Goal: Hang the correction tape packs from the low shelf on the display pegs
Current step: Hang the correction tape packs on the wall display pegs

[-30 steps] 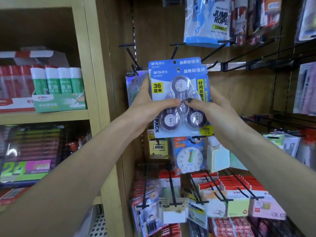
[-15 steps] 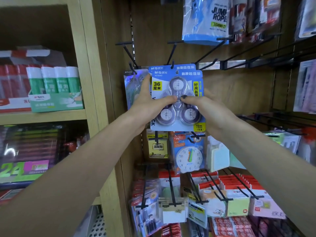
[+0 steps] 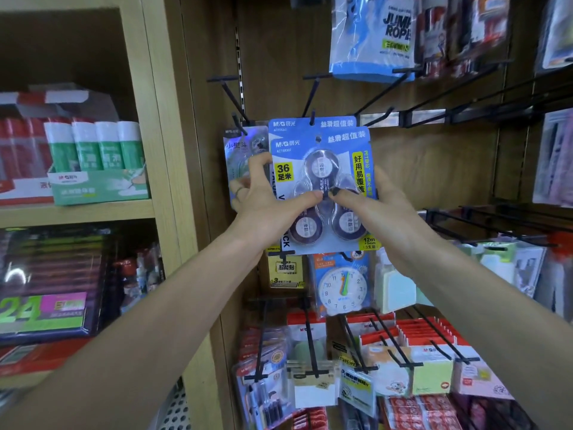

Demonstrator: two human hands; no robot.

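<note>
A blue correction tape pack (image 3: 322, 169) with three round tapes under a clear blister is held up against the wooden back panel. My left hand (image 3: 266, 197) grips its left edge, thumb on the blister. My right hand (image 3: 381, 206) grips the right edge, thumb meeting the left thumb at the middle. A second identical pack (image 3: 313, 123) hangs behind it on a black display peg (image 3: 311, 97), only its top strip showing. The front pack's hang hole sits just below that peg's tip.
An empty black peg (image 3: 231, 97) juts out to the left, with a pale pack (image 3: 242, 150) hanging below it. Jump rope bags (image 3: 372, 38) hang above right. A clock toy (image 3: 342, 287) and sticky notes (image 3: 431, 373) hang below. Glue sticks (image 3: 93, 150) fill the left wooden shelf.
Both hands have carried the pack away from me toward the back panel, so it now overlaps the pack hanging on the peg. The grip is unchanged.
</note>
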